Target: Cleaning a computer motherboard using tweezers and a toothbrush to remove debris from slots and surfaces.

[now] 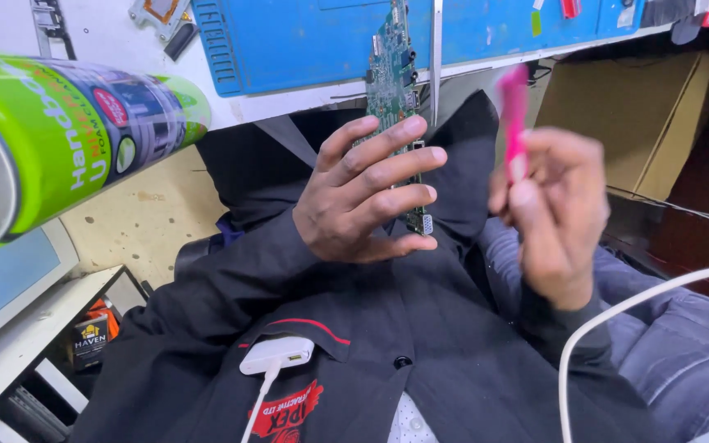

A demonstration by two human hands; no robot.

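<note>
White bench (289,102) is being covered by a blue work mat (305,37). A green circuit board (391,74) is being gripped on edge by the left hand (367,193) fingers above the lap; a pink tool (514,115) is being pinched in the right hand (555,213). A cardboard box (633,115) is sitting underneath.

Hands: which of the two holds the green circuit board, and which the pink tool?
The left hand holds the green circuit board edge-on, fingers spread along it. The right hand pinches the slim pink tool, which points upward.

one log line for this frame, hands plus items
left hand: holds green circuit board upright | right hand: grips pink tool | blue mat behind
</note>
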